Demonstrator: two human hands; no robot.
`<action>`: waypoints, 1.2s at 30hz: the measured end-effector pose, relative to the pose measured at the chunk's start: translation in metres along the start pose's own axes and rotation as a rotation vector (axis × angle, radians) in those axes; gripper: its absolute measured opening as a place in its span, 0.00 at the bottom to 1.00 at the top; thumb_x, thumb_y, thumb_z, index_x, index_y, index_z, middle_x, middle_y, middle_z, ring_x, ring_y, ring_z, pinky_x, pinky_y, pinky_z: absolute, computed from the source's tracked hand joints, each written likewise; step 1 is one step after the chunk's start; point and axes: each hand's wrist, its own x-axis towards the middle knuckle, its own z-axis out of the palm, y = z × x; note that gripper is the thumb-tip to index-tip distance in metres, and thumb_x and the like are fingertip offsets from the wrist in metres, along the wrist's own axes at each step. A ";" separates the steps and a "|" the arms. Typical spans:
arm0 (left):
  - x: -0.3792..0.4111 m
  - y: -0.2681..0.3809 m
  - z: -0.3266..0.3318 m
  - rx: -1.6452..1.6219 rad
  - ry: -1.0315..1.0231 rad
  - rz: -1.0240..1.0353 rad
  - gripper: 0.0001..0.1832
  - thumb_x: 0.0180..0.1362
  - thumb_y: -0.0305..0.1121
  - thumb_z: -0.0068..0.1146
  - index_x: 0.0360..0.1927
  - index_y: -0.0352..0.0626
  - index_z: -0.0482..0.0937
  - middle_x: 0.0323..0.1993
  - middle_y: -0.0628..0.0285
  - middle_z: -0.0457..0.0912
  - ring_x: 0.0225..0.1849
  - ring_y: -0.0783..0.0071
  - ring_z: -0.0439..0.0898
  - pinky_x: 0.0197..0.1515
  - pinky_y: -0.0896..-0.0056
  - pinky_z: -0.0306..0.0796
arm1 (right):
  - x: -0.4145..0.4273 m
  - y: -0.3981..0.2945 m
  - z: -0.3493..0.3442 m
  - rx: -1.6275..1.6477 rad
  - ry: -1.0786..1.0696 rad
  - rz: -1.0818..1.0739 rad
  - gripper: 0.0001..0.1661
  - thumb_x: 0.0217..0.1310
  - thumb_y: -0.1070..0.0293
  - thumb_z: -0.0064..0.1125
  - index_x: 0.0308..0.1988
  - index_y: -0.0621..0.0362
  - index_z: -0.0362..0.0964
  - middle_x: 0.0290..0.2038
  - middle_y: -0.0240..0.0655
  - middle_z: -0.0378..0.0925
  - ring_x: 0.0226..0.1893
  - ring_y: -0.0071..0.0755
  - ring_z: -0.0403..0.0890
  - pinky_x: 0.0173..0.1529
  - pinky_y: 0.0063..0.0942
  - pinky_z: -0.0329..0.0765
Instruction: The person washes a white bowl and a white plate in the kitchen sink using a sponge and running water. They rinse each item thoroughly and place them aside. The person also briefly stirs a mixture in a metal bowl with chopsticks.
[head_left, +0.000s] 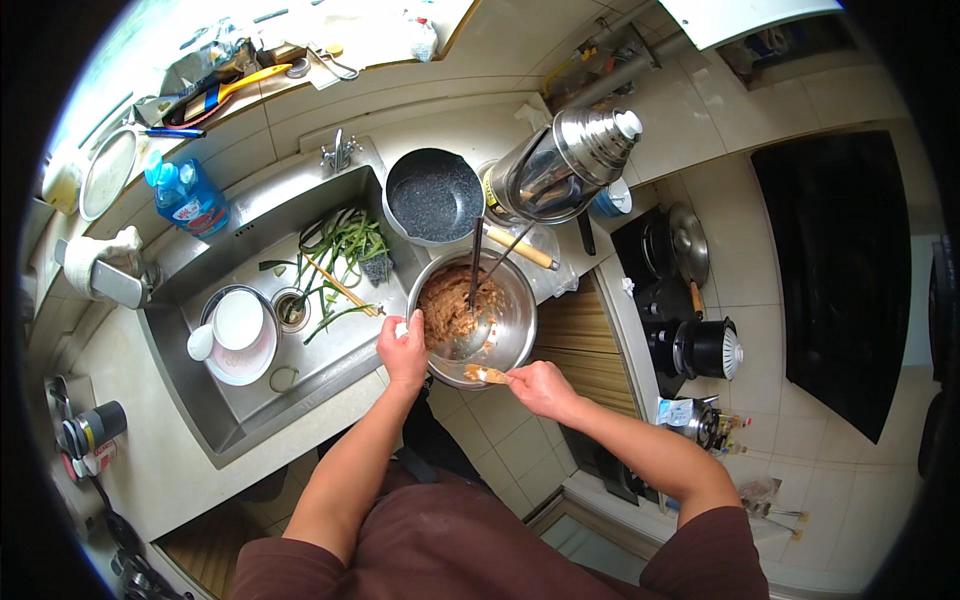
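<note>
A stainless steel mixing bowl (520, 322) with ground, brownish-pink meat mixture (448, 306) stands at the counter's front edge, right of the sink. My left hand (403, 352) grips the bowl's left rim, thumb on top. My right hand (541, 388) holds a small spatula or spoon (486, 374) over the bowl's near rim; its head is smeared with light brown mixture and something white. Dark chopsticks (476, 259) stand tilted in the mixture, leaning on the far rim. Behind the bowl sits a dark speckled pan (435, 193) with a wooden handle (523, 247).
The steel sink (255, 431) on the left holds green vegetable scraps (352, 240), light chopsticks (337, 283) and stacked bowls (238, 321). A large metal and glass container (559, 169) stands behind the pan. A blue detergent bottle (191, 202) is behind the sink; a black pot (709, 349) is at right.
</note>
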 end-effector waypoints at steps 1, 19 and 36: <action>-0.003 -0.005 0.000 0.021 0.029 -0.008 0.17 0.60 0.40 0.65 0.29 0.40 0.70 0.11 0.71 0.67 0.15 0.86 0.60 0.17 0.74 0.52 | 0.002 0.000 0.000 0.065 0.026 0.025 0.16 0.59 0.63 0.53 0.41 0.59 0.82 0.29 0.53 0.80 0.30 0.54 0.83 0.39 0.39 0.81; 0.105 0.033 0.014 0.236 -0.680 -0.014 0.19 0.54 0.45 0.67 0.29 0.38 0.76 0.20 0.62 0.77 0.25 0.75 0.74 0.31 0.68 0.70 | 0.064 0.041 -0.098 -0.686 0.253 -0.509 0.03 0.56 0.66 0.56 0.32 0.50 0.76 0.19 0.38 0.74 0.21 0.47 0.80 0.25 0.42 0.75; 0.054 0.021 -0.009 0.039 -0.414 0.008 0.14 0.62 0.39 0.63 0.32 0.41 0.71 0.15 0.76 0.69 0.16 0.90 0.61 0.17 0.79 0.51 | 0.024 0.026 -0.046 -0.618 0.016 -0.300 0.11 0.54 0.63 0.55 0.24 0.56 0.78 0.19 0.44 0.78 0.20 0.50 0.81 0.26 0.46 0.77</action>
